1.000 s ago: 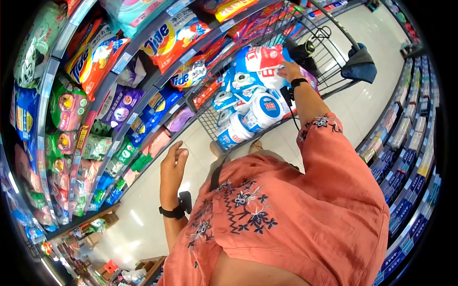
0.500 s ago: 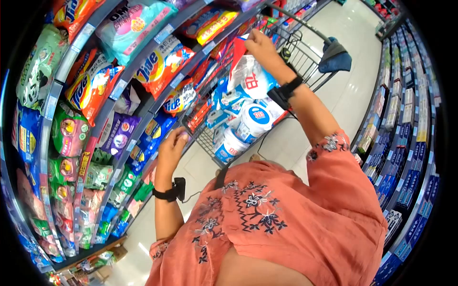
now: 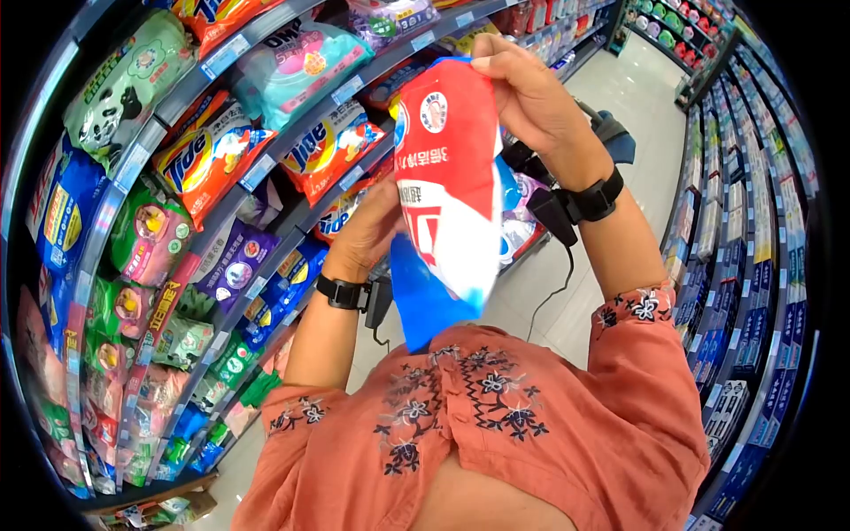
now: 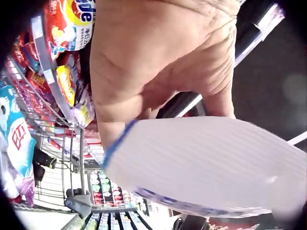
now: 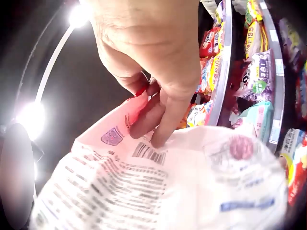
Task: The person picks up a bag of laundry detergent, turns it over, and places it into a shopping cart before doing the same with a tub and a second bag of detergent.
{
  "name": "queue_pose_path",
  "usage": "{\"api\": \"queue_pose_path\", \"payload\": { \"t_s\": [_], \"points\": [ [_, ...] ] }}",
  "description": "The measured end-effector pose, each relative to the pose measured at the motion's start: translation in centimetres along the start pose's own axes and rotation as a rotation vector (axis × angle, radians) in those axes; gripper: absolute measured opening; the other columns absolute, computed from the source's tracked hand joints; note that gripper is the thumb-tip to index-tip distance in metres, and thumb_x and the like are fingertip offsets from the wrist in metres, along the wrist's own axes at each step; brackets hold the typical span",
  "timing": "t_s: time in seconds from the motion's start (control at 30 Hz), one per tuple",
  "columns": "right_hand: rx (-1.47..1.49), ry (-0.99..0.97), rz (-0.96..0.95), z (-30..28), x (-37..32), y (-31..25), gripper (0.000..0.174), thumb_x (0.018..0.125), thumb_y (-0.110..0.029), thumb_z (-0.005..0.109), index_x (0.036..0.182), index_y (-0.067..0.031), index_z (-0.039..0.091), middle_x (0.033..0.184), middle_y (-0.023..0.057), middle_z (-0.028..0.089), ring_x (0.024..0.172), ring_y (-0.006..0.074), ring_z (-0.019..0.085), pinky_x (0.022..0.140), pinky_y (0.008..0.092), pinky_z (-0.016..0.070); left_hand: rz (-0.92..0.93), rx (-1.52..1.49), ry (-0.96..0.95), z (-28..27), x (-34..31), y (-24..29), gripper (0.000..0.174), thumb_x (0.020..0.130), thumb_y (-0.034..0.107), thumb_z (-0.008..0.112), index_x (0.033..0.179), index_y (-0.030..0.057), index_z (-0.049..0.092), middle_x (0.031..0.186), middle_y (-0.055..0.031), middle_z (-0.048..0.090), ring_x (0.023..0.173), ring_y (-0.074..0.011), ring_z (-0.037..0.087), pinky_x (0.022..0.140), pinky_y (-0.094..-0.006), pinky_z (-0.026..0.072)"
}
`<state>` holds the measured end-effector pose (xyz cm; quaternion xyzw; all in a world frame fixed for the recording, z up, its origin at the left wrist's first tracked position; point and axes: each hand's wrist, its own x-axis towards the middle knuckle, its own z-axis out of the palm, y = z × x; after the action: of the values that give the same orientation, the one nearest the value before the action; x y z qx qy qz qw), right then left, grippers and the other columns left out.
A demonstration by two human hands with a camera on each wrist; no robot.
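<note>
A red, white and blue bag [image 3: 447,168] hangs upright between the hands in front of the chest in the head view. The right hand [image 3: 536,97] pinches its top corner; in the right wrist view the thumb and fingers of this hand [image 5: 153,72] hold the edge beside a barcode on the printed white back [image 5: 124,187]. At the bag's other side, the left hand [image 3: 367,232] grips the edge, its fingertips partly hidden behind the bag. The left wrist view shows the left hand [image 4: 158,62] over the pale side of the bag [image 4: 201,163].
Shelves of detergent bags [image 3: 204,159] rise close on the left, with boxed goods on shelves [image 3: 753,265] at the right. Behind the bag stands a wire cart, its bars [image 4: 72,158] and a blue-white pack [image 4: 18,136] showing in the left wrist view. An aisle floor [image 3: 651,97] runs beyond.
The right hand has lifted the bag out of the cart and brought it close to the chest. The left hand has moved from hanging free to gripping the bag's side.
</note>
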<state>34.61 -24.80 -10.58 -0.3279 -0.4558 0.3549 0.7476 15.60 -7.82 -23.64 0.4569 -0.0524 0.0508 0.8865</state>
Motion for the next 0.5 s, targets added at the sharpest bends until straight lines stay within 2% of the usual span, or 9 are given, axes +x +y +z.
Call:
{"api": "queue_pose_path", "payload": {
  "t_s": [0.07, 0.1, 0.2, 0.3, 0.4, 0.43, 0.47, 0.5],
  "points": [
    [0.078, -0.017, 0.039, 0.0, -0.2, 1.2, 0.006, 0.096, -0.01, 0.056, 0.091, -0.0066, 0.055, 0.086, 0.0005, 0.063, 0.082, 0.0085, 0.064, 0.075, 0.0284, 0.0543, -0.069, -0.209, -0.041, -0.2, -1.7, 0.0, 0.065, 0.097, 0.046, 0.062, 0.144, 0.004, 0.045, 0.14, -0.0144, 0.056, 0.127, -0.0243, 0.056, 0.106, -0.0418, 0.0483],
    [0.118, -0.024, 0.06, 0.0, -0.2, 1.9, 0.006, 0.096, -0.01, 0.055, 0.091, -0.006, 0.056, 0.086, 0.0009, 0.063, 0.082, 0.0085, 0.064, 0.075, 0.0277, 0.0541, -0.119, -0.455, -0.05, -0.1, -3.1, 0.1, 0.061, 0.096, 0.041, 0.064, 0.141, 0.0037, 0.046, 0.14, -0.0157, 0.056, 0.126, -0.0263, 0.058, 0.106, -0.0428, 0.0501],
    [0.163, 0.028, 0.077, 1.3, -0.2, 3.8, 0.006, 0.095, -0.009, 0.056, 0.09, -0.0051, 0.055, 0.085, 0.0017, 0.063, 0.083, 0.0084, 0.064, 0.075, 0.0263, 0.0536, -0.114, -0.357, 0.14, -0.7, -5.4, 0.2, 0.061, 0.096, 0.039, 0.065, 0.141, 0.0024, 0.046, 0.138, -0.0152, 0.058, 0.123, -0.0252, 0.06, 0.104, -0.0411, 0.0515],
    [0.189, 0.059, 0.117, 2.7, -0.1, 6.1, 0.01, 0.099, -0.014, 0.055, 0.097, -0.0036, 0.058, 0.088, 0.0029, 0.066, 0.086, 0.0097, 0.065, 0.079, 0.0263, 0.0533, 0.022, -0.254, 0.192, -1.0, -6.7, 0.9, 0.054, 0.097, 0.033, 0.065, 0.139, 0.0026, 0.048, 0.134, -0.0153, 0.061, 0.118, -0.0244, 0.063, 0.099, -0.0404, 0.0545],
    [0.282, 0.168, 0.151, 2.3, 0.0, 8.1, 0.026, 0.105, -0.025, 0.05, 0.112, -0.0014, 0.058, 0.102, 0.0076, 0.069, 0.096, 0.0129, 0.065, 0.086, 0.0273, 0.052, 0.15, -0.161, 0.305, -0.8, -8.0, 3.9, 0.047, 0.1, 0.029, 0.061, 0.136, 0.0017, 0.05, 0.131, -0.0163, 0.062, 0.115, -0.0262, 0.065, 0.098, -0.0412, 0.0556],
    [0.273, 0.201, 0.151, 3.9, -1.0, 8.1, 0.044, 0.109, -0.038, 0.039, 0.126, -0.0006, 0.052, 0.119, 0.0121, 0.066, 0.111, 0.017, 0.062, 0.096, 0.0314, 0.0493, 0.219, -0.12, 0.371, -1.1, -8.4, 4.9, 0.046, 0.1, 0.029, 0.061, 0.136, 0.0017, 0.05, 0.131, -0.0159, 0.062, 0.115, -0.0262, 0.065, 0.097, -0.0413, 0.0558],
    [0.363, 0.156, 0.154, 4.8, -1.8, 9.1, 0.058, 0.107, -0.049, 0.035, 0.134, -0.0002, 0.048, 0.13, 0.0139, 0.061, 0.12, 0.0193, 0.058, 0.103, 0.0335, 0.045, 0.293, -0.077, 0.437, -1.5, -8.7, 5.9, 0.046, 0.1, 0.029, 0.062, 0.136, 0.0018, 0.05, 0.131, -0.0155, 0.062, 0.115, -0.0262, 0.065, 0.097, -0.0414, 0.056],
    [0.333, 0.197, 0.191, 6.1, -2.7, 10.4, 0.065, 0.105, -0.055, 0.035, 0.139, -0.0014, 0.045, 0.133, 0.014, 0.059, 0.122, 0.0225, 0.057, 0.105, 0.0379, 0.0437, 0.368, -0.036, 0.467, -1.4, -9.1, 7.1, 0.045, 0.1, 0.028, 0.061, 0.134, 0.0019, 0.051, 0.132, -0.0148, 0.062, 0.115, -0.0256, 0.065, 0.097, -0.0411, 0.0563]
  ]
}}
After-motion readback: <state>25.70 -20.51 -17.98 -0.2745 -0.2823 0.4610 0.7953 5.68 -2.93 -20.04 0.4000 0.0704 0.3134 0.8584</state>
